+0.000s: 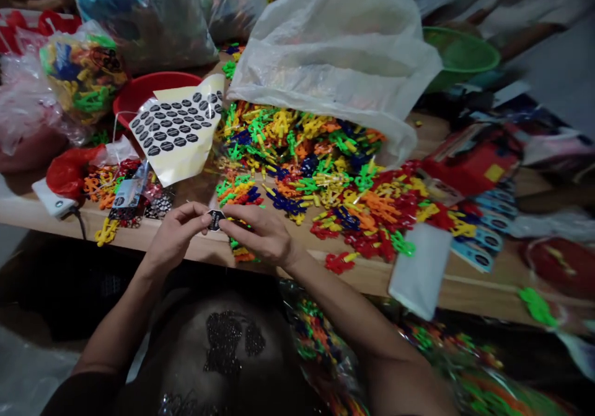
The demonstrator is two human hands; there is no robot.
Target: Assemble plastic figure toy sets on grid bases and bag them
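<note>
Between my two hands, at the table's front edge, is a small black octagonal sticker (215,220) with pale lettering. My left hand (183,227) pinches its left side between thumb and forefinger. On the other side, the fingers of my right hand (260,233) close on its right edge. Just behind them lies a sheet of stickers (179,128), rows of black octagons on a pale backing, propped against a red bowl (134,90). Colourful plastic toy figures (297,149) in green, yellow, orange, blue and red spread to the right of my hands.
A large translucent bag (334,44) spills figures onto the table. Filled bags stand at the back left. Blue printed cards (481,242), a red box (471,155) and a pale flat rectangular object (421,270) lie right. A green basin (460,53) stands behind, near another person's arm.
</note>
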